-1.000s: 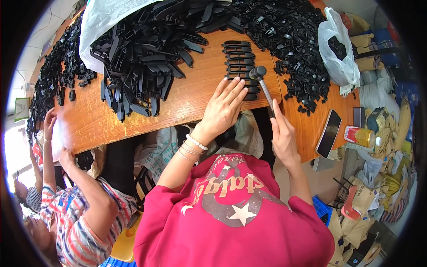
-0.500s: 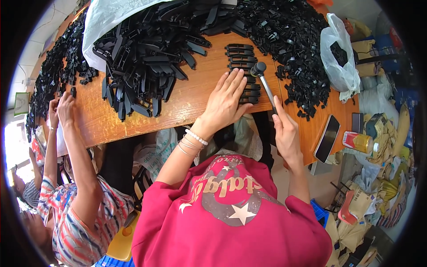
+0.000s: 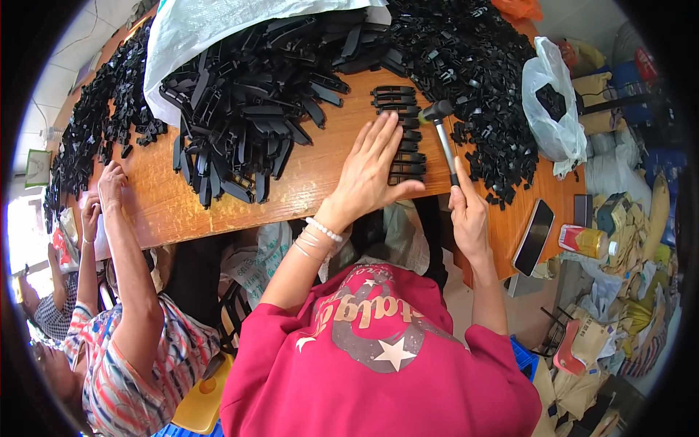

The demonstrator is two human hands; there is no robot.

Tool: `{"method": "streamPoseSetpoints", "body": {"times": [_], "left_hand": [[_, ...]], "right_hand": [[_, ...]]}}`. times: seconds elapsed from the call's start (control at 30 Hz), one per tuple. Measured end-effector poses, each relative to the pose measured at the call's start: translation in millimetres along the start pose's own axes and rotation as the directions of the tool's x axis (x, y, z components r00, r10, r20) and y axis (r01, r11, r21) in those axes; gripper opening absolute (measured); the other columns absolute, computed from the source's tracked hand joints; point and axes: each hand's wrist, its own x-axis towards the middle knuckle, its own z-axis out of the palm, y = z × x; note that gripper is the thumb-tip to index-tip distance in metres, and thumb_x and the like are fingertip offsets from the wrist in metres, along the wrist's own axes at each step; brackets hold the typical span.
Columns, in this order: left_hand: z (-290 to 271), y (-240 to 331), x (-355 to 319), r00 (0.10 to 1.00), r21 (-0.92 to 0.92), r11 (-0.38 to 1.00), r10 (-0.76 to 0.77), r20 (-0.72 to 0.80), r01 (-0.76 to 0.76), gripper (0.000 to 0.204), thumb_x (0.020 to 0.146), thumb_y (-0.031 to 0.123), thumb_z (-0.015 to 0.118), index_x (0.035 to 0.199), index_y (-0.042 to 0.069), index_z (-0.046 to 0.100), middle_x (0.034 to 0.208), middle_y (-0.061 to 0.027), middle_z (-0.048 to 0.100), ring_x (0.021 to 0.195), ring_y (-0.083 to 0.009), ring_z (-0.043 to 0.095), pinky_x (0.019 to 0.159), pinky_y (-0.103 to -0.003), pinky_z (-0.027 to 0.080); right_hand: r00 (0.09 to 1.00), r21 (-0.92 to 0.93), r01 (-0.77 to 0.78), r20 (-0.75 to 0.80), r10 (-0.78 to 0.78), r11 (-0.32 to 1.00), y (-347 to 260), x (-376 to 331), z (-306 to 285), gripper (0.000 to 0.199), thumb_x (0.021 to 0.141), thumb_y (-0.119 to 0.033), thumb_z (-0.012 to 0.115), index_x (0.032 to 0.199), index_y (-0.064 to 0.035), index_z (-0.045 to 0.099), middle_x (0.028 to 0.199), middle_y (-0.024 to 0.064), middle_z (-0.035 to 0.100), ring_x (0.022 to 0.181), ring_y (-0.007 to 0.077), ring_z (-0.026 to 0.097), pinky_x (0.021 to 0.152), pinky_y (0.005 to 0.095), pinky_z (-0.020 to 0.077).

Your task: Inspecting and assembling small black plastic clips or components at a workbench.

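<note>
My left hand (image 3: 368, 166) lies flat with fingers stretched over a column of narrow black plastic pieces (image 3: 409, 157), hiding part of several of them. The pieces are laid side by side, crosswise, down to the table's near edge. In my right hand (image 3: 470, 217) is a hammer (image 3: 445, 144) with a dark head, silver shaft and black grip. Its head is at the right side of the column, close to my left fingertips. Whether it touches a piece I cannot tell.
A heap of long black plastic parts (image 3: 244, 116) spills from a white sack (image 3: 164, 62). Small black parts (image 3: 466, 65) are piled right, near a plastic bag (image 3: 551, 135). A phone (image 3: 534, 237) and bottle (image 3: 582, 241) lie at right. Another person's hands (image 3: 111, 186) work at left.
The view has shifted, with the table lower in the picture. My left hand and the hammer are farther up the column, and the hammer's head has turned to point more to the right.
</note>
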Motion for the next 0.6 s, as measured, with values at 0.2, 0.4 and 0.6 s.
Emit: {"method": "streamPoseSetpoints", "body": {"times": [0.2,0.4,0.6], "left_hand": [[9,-20,27,0.996,0.119,0.992,0.019,0.084,-0.029,0.084,0.081,0.056,0.064,0.132,-0.009,0.046,0.145,-0.0233,0.039,0.137,-0.0367,0.034,0.114,-0.046,0.026],[10,-19,27,0.999,0.119,0.992,0.024,0.039,-0.028,0.08,0.08,0.055,0.066,0.124,-0.011,0.053,0.139,-0.0242,0.046,0.133,-0.0374,0.04,0.112,-0.046,0.03],[11,-19,30,0.999,0.147,0.988,0.038,0.029,-0.042,0.081,0.08,0.056,0.066,0.124,-0.011,0.053,0.139,-0.0238,0.046,0.133,-0.0372,0.041,0.112,-0.046,0.03]], "right_hand": [[0.989,-0.138,0.118,-0.072,-0.129,0.983,1,23,3,0.044,0.1,-0.007,0.045,0.144,-0.0043,0.04,0.121,0.0263,0.059,0.083,0.031,0.065,0.073,0.0377,0.0491],[0.998,-0.1,-0.023,0.05,0.028,0.995,1,30,3,0.045,0.1,-0.009,0.046,0.144,-0.0048,0.04,0.081,0.0216,0.06,0.067,0.0278,0.057,0.063,0.0386,0.0446],[0.976,-0.134,0.198,-0.059,-0.208,0.971,6,45,7,0.044,0.1,-0.009,0.046,0.143,-0.0071,0.041,0.112,0.0274,0.063,0.094,0.0343,0.067,0.075,0.0385,0.0511]]}}
